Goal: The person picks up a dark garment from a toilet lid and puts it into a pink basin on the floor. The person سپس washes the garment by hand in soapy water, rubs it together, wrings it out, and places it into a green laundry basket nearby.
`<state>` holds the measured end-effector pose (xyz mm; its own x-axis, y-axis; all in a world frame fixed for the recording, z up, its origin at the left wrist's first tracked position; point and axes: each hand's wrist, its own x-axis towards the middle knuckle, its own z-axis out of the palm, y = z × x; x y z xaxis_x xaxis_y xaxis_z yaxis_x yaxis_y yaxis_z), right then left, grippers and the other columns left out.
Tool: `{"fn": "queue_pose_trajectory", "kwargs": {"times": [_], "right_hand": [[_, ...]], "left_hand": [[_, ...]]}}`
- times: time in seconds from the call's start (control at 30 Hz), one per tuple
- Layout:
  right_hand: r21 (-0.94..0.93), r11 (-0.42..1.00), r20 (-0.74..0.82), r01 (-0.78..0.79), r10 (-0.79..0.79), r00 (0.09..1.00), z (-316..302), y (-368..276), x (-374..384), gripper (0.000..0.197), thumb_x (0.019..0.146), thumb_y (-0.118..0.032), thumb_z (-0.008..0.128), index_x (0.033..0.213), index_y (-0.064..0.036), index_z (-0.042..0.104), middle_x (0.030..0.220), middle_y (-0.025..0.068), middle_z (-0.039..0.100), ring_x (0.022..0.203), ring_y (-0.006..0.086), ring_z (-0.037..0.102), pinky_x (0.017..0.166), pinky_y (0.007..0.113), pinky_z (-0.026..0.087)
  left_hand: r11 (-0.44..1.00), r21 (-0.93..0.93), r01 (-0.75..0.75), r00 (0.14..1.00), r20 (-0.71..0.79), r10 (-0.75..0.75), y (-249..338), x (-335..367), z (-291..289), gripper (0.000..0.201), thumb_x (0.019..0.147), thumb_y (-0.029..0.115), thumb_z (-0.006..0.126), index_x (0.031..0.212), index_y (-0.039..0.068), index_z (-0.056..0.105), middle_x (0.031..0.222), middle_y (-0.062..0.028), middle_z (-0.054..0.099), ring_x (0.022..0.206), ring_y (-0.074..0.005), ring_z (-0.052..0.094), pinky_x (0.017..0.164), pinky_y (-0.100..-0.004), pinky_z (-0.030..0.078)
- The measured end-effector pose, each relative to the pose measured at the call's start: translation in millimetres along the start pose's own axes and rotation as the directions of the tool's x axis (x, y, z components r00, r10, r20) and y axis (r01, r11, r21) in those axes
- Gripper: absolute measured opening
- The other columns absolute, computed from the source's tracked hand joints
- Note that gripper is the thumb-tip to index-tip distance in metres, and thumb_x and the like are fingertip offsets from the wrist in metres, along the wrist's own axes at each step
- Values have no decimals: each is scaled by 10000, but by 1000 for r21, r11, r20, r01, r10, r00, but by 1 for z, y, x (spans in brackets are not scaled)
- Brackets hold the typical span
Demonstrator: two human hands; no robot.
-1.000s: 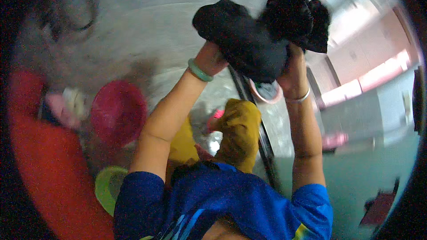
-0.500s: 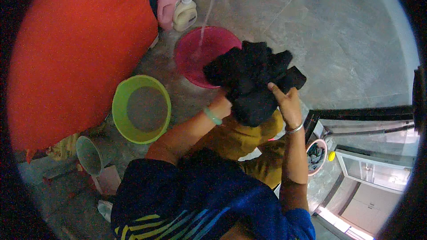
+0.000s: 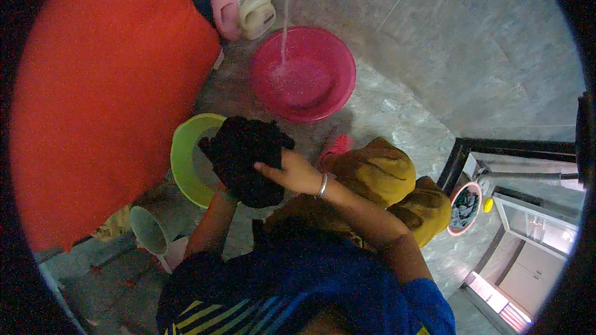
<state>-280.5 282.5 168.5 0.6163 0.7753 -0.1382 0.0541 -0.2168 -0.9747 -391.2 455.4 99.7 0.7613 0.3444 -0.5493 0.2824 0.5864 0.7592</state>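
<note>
A bunched black garment [image 3: 251,155] hangs between my hands, partly over the yellow-green basin [image 3: 181,164], which holds greyish water. My right hand [image 3: 295,172], with a silver bangle at its wrist, is closed on the garment's right side, thumb on top. Most of my left hand [image 3: 225,192] is hidden under the cloth's lower left edge, and its fingers do not show. Farther off, a stream of water [image 3: 285,31] falls into the pink basin [image 3: 345,77], where some water has collected.
Pink [image 3: 227,9] and cream [image 3: 257,15] jugs stand behind the basins. A large red cover [image 3: 118,87] fills the left side. At lower left is a pale bucket [image 3: 149,229]. On the right, a basket of clothes [image 3: 464,211] stands past a dark door frame [image 3: 456,161].
Both hands have carried the black garment left and nearer, from beside the pink basin to the yellow-green one. The pink basin now shows fully. My view has shifted a little.
</note>
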Motion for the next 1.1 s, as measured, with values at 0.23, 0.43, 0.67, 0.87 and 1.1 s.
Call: {"fn": "queue_pose_trajectory", "kwargs": {"times": [0.23, 0.43, 0.67, 0.87, 1.1], "right_hand": [[153, 946, 269, -285, 238, 933, -14, 12, 9, 216, 819, -215, 554, 915, -21, 554, 774, 76, 606, 718, 137, 555, 659, 306, 448], [126, 991, -429, -39, 90, 899, -3, 126, 11, 391, 722, -186, 559, 1039, 37, 502, 1033, 206, 547, 975, 355, 500, 876, 405, 386], [-204, 875, -200, -440, 403, 893, -134, 45, 42, 588, 755, -542, 549, 856, 35, 599, 800, 166, 600, 760, 242, 553, 694, 342, 437], [-763, 638, -364, -107, -286, 886, -265, 9, 70, 358, 758, -346, 572, 983, -69, 592, 784, 195, 605, 636, 283, 566, 600, 378, 444], [-969, -227, 195, -96, -944, 267, -311, -243, 115, 514, 689, -27, 565, 1185, -77, 439, 1200, 158, 460, 1072, 313, 462, 856, 364, 410]], "left_hand": [[979, -204, 12, 999, -42, -21, -6, -16, -4, 437, 892, 261, 427, 1267, 51, 347, 1283, -83, 379, 1142, -237, 403, 965, -371, 341], [848, -524, 80, 988, 157, 4, -2, 32, 43, 437, 900, 270, 412, 1272, 52, 343, 1275, -75, 387, 1131, -242, 415, 949, -381, 365], [934, -349, 76, 987, 158, -21, -47, 149, 79, 472, 870, 257, 465, 1279, 59, 335, 1271, -77, 391, 1129, -249, 414, 937, -401, 368], [985, 53, 163, 985, 41, -166, -109, 220, 100, 509, 845, 246, 509, 1285, 65, 328, 1267, -79, 395, 1128, -256, 414, 926, -419, 370], [899, 370, 236, 972, -87, -219, -196, 194, 57, 573, 783, 207, 591, 1272, 48, 338, 1233, -107, 420, 1025, -267, 480, 838, -434, 411]]}}
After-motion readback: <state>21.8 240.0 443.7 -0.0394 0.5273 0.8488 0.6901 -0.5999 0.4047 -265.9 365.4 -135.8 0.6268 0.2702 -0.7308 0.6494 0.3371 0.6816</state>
